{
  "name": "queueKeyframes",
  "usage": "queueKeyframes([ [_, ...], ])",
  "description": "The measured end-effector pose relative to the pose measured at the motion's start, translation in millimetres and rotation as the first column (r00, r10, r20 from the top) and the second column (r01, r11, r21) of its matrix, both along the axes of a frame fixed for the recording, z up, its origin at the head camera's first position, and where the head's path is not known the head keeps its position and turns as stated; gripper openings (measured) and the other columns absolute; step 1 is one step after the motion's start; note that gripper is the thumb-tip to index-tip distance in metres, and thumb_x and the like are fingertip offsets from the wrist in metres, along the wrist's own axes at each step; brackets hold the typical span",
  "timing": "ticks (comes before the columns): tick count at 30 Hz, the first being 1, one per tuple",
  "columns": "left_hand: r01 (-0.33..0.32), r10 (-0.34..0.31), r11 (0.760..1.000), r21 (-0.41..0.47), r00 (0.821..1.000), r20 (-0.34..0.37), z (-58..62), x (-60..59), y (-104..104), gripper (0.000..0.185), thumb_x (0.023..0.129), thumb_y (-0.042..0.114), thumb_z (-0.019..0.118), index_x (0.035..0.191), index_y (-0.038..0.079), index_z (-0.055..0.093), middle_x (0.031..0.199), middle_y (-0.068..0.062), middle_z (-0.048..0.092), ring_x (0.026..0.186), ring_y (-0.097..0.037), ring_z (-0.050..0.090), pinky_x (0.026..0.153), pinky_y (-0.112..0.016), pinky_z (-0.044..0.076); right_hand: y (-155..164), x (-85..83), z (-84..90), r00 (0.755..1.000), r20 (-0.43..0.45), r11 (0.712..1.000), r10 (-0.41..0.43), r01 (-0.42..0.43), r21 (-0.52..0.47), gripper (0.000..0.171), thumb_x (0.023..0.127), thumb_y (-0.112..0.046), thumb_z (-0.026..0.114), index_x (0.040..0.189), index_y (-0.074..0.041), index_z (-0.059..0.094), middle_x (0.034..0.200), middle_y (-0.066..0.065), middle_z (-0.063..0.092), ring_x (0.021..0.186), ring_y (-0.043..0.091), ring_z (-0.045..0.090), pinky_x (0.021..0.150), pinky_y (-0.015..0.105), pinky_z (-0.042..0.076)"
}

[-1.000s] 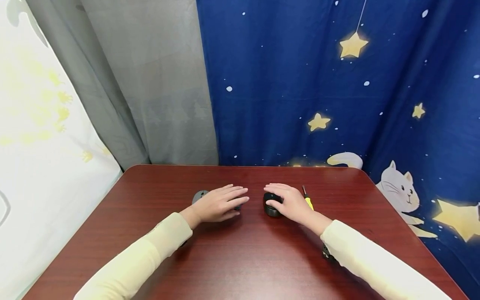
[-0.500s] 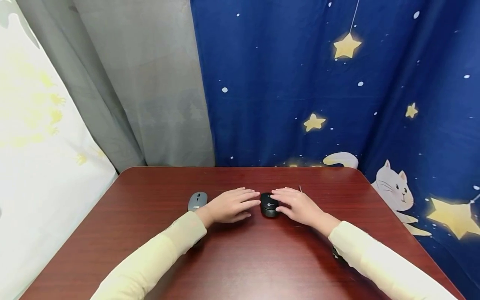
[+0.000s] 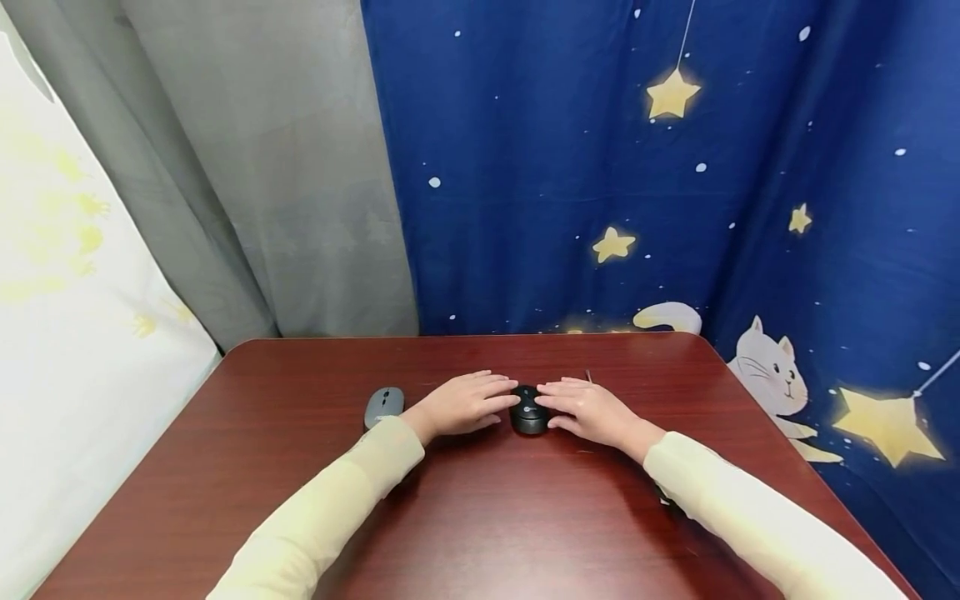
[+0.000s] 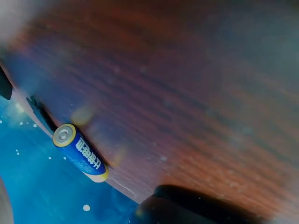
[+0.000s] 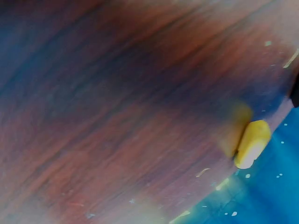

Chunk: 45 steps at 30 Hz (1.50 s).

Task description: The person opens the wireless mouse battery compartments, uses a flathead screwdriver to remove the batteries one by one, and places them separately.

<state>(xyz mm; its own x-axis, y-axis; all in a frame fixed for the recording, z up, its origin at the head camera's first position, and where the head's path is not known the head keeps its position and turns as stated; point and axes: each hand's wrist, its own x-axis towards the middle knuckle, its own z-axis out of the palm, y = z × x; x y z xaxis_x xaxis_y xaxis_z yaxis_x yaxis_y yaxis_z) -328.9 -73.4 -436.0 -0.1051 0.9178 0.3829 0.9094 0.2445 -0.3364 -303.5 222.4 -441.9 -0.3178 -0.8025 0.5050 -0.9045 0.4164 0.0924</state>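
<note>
A black computer mouse (image 3: 529, 417) sits on the table between both hands in the head view. My left hand (image 3: 463, 405) lies to its left with extended fingers, the fingertips at the mouse's left edge. From the right, my right hand (image 3: 592, 412) reaches over with fairly straight fingers, their tips at the mouse's right side. A blue-and-yellow battery (image 4: 80, 153) shows in the left wrist view; in the head view I cannot make it out. The right wrist view has a yellow handle (image 5: 253, 144), and a thin metal shaft (image 3: 588, 376) pokes out behind the right hand in the head view.
A grey computer mouse (image 3: 385, 405) rests left of the left hand, partly behind the sleeve. Some small dark item (image 3: 664, 500) is mostly hidden under the right sleeve. The reddish-brown table (image 3: 480, 525) ends at a blue star-patterned curtain (image 3: 525, 167) and a grey one.
My left hand has moved right, up to the black mouse, uncovering the grey mouse. My right hand has drawn back from over the black mouse to its right side. The view has shifted slightly.
</note>
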Motion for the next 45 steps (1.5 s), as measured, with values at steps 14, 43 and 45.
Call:
queueKeyframes([
  [14,0.044,-0.050,0.995,-0.085,0.997,-0.067,-7.0,-7.7,7,0.043,0.090,0.022,0.069,0.130,0.013,0.060,0.132,-0.009,0.059,0.122,-0.022,0.055,0.102,-0.040,0.043,11,-7.4,-12.0,0.999,-0.049,0.998,-0.016,0.019,0.056,0.051,0.079,-0.025,0.080,0.125,-0.007,0.066,0.130,0.013,0.061,0.114,0.026,0.061,0.095,0.043,0.048],
  [43,0.095,-0.104,0.990,-0.100,0.991,-0.086,-15.2,-16.7,13,0.033,0.094,0.022,0.063,0.126,0.012,0.062,0.124,-0.010,0.064,0.109,-0.020,0.062,0.094,-0.032,0.048,6,-14.3,-19.9,0.996,-0.088,0.993,-0.029,0.038,0.112,0.046,0.085,-0.023,0.075,0.126,-0.006,0.064,0.129,0.010,0.062,0.110,0.024,0.063,0.092,0.039,0.050],
  [45,0.098,-0.107,0.990,-0.106,0.991,-0.086,-14.8,-16.1,13,0.032,0.095,0.021,0.062,0.125,0.011,0.062,0.122,-0.011,0.064,0.108,-0.021,0.063,0.093,-0.032,0.049,6,-14.4,-20.5,0.995,-0.093,0.993,-0.025,0.036,0.111,0.045,0.084,-0.022,0.075,0.125,-0.006,0.065,0.129,0.010,0.062,0.110,0.023,0.063,0.091,0.039,0.051],
])
